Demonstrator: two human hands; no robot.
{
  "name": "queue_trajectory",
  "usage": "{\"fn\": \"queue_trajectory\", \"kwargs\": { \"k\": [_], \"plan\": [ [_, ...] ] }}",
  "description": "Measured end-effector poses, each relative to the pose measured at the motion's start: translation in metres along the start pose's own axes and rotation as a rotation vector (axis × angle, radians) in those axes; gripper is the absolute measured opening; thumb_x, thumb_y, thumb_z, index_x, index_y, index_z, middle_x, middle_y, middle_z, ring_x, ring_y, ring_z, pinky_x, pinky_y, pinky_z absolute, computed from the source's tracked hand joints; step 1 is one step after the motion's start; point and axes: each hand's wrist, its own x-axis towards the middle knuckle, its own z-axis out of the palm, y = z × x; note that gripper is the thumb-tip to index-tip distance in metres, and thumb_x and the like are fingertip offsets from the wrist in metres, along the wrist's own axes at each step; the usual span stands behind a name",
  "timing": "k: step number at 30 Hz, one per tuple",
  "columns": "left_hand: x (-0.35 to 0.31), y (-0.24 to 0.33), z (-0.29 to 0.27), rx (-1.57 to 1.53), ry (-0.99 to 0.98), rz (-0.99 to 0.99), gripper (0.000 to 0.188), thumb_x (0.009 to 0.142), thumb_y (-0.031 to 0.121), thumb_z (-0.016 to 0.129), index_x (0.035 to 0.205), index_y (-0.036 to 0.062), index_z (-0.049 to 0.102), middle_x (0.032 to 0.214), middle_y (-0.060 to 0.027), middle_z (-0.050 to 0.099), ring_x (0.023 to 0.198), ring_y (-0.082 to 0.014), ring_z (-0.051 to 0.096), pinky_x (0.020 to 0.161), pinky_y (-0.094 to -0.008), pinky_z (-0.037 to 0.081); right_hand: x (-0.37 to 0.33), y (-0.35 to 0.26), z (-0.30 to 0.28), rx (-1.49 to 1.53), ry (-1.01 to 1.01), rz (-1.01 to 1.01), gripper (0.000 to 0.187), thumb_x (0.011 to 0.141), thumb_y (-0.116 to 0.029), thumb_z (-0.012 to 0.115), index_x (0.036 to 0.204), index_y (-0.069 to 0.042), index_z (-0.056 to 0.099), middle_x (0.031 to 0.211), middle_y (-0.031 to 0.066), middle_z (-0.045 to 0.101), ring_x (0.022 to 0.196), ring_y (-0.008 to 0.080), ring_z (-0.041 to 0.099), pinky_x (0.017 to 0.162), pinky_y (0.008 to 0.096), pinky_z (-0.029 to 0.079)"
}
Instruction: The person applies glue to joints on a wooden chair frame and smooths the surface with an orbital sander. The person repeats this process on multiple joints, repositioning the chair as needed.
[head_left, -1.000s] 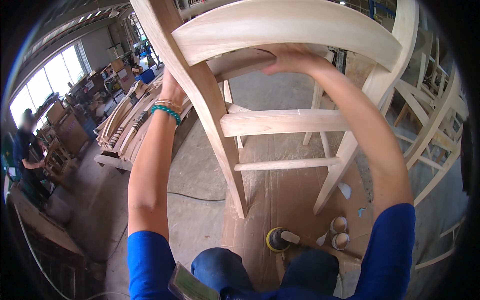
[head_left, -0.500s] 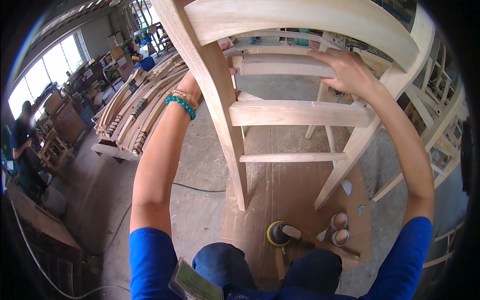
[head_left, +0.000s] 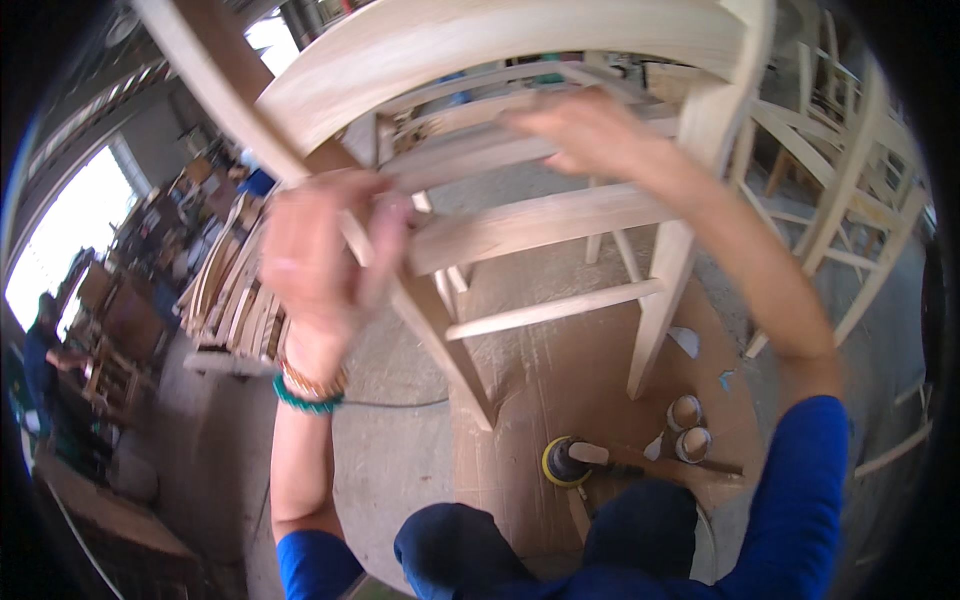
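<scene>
No lettering readable anywhere; no legible labels, numbers, brands or signs

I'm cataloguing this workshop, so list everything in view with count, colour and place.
Chair: one, pale wood, centre
Chair frames: several, pale wood, right
Wood pieces: many, tan, stacked left
Floor: one, grey, below
Cardboard: one sheet, brown, beneath chair
Disc sander: one, yellow and black, on cardboard
Cups: two, whitish, right of sander
Window: one bright area, white, far left
Co-worker: one, dark clothing, far left
Bracelets: at least two, teal and orange, left wrist
Sleeves: two, blue, lower corners
Left hand: one, blurred, by chair's left post
Right hand: one, blurred, below top rail
</scene>
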Motion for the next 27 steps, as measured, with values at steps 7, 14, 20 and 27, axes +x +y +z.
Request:
{"fn": "queue_trajectory", "kwargs": {
  "k": [7, 14, 20, 27],
  "plan": [
    [0.042, 0.01, 0.06, 0.185, -0.649, -0.125, 0.054, 0.069, 0.018, 0.071, 0.12, 0.0153, 0.054, 0.111, -0.0119, 0.061, 0.091, -0.03, 0.064, 0.07, -0.0412, 0.053, -0.004, -0.039, 0.001, 0.141, 0.23, 0.301, 0.052, 0.074, -0.017, 0.073, 0.124, -0.018, 0.057, 0.099, 0.0113, 0.062, 0.083, 0.0257, 0.063, 0.071, 0.0388, 0.056],
    [0.027, 0.019, 0.086, 0.144, -0.672, -0.108, 0.049, 0.067, 0.017, 0.07, 0.114, 0.015, 0.059, 0.105, -0.0105, 0.062, 0.09, -0.0275, 0.064, 0.071, -0.0393, 0.053, -0.068, -0.097, 0.032, 0.699, 0.985, 0.468, 0.045, 0.08, -0.01, 0.067, 0.123, -0.004, 0.054, 0.113, 0.0146, 0.058, 0.099, 0.0234, 0.061, 0.091, 0.0302, 0.049],
    [0.02, 0.019, 0.089, 0.163, -0.615, -0.18, 0.051, 0.065, 0.018, 0.073, 0.114, 0.0154, 0.059, 0.105, -0.0089, 0.062, 0.092, -0.0285, 0.063, 0.073, -0.0388, 0.053, -0.084, -0.08, 0.02, 2.362, 0.767, 0.629, 0.044, 0.087, -0.015, 0.065, 0.118, 0.01, 0.049, 0.114, 0.0204, 0.057, 0.108, 0.0274, 0.059, 0.097, 0.0358, 0.048],
    [0.028, 0.016, 0.08, 0.123, -0.486, -0.218, 0.047, 0.07, 0.023, 0.072, 0.115, 0.0128, 0.061, 0.104, -0.0112, 0.063, 0.093, -0.031, 0.062, 0.078, -0.0392, 0.051, -0.05, -0.061, -0.002, 2.498, 0.499, 0.722, 0.063, 0.086, -0.04, 0.066, 0.121, 0.007, 0.046, 0.117, 0.0346, 0.05, 0.111, 0.0382, 0.056, 0.096, 0.0423, 0.049]
  ]
}}
